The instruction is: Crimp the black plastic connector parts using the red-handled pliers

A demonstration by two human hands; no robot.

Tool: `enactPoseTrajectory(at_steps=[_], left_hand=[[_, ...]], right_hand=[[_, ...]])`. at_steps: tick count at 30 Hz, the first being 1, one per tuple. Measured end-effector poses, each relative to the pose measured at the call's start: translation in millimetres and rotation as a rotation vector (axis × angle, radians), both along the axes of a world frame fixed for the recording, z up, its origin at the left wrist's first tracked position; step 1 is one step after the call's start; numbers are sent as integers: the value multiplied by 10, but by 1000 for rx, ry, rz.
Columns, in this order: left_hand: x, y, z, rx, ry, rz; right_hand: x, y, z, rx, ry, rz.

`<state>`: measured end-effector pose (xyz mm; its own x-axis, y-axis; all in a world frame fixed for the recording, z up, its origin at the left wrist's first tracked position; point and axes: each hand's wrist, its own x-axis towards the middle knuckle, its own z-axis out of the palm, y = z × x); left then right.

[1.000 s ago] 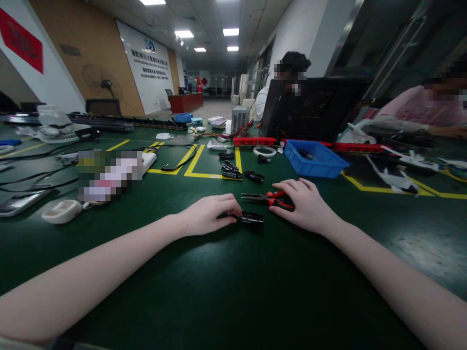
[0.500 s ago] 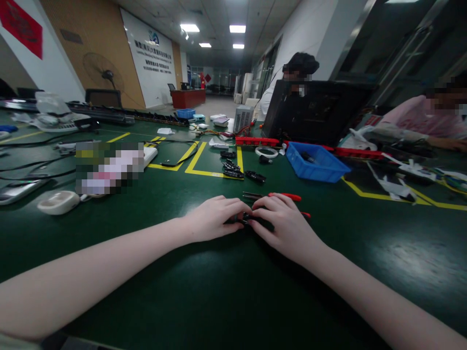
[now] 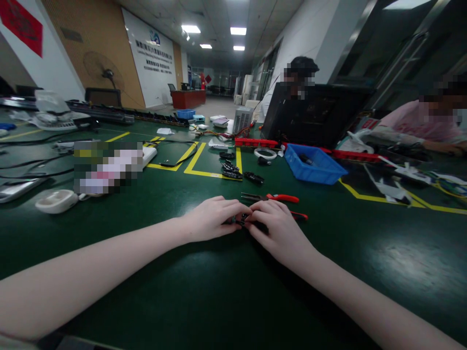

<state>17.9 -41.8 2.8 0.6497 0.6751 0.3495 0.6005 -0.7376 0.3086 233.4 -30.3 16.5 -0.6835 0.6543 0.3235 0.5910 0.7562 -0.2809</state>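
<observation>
Close together over the green table [image 3: 204,291], both hands work at one small black part [image 3: 242,219], mostly hidden by the fingers; its exact kind does not show. My left hand [image 3: 213,218] grips it from the left with thumb and fingers closed. From the right, my right hand [image 3: 279,226] pinches its near end with the fingertips. Just behind the right hand lie pliers with red handles [image 3: 282,198], their jaws pointing left and one handle partly covered by that hand. Farther back, several similar black parts [image 3: 230,170] lie in and beside a yellow tape outline [image 3: 207,173].
A blue bin [image 3: 315,167] with dark pieces stands at the right, in front of a red strip [image 3: 355,156]. A white case [image 3: 56,201] and a blurred-out phone-like object [image 3: 109,170] lie left. Two people sit across the table, one behind a large black panel [image 3: 314,112].
My right hand has shifted slightly left, its fingertips closing in on the black part, uncovering more of the pliers. My left hand has hardly moved.
</observation>
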Motion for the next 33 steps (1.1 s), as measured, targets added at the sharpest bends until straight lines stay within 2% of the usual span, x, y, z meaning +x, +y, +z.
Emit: enactPoseTrajectory(at_steps=[5, 10, 21, 27, 33], left_hand=[[-10, 5, -27, 19, -1, -28], [-13, 4, -27, 19, -6, -34], [-18, 32, 4, 38, 49, -45], [-22, 62, 7, 78, 121, -45], [-26, 62, -4, 57, 57, -49]], right_hand=[[-44, 0, 13, -134, 55, -103], [-73, 22, 10, -235, 130, -133], [-54, 103, -54, -273, 224, -41], [-31, 194, -136, -318, 223, -91], [-33, 159, -130, -329, 225, -139]])
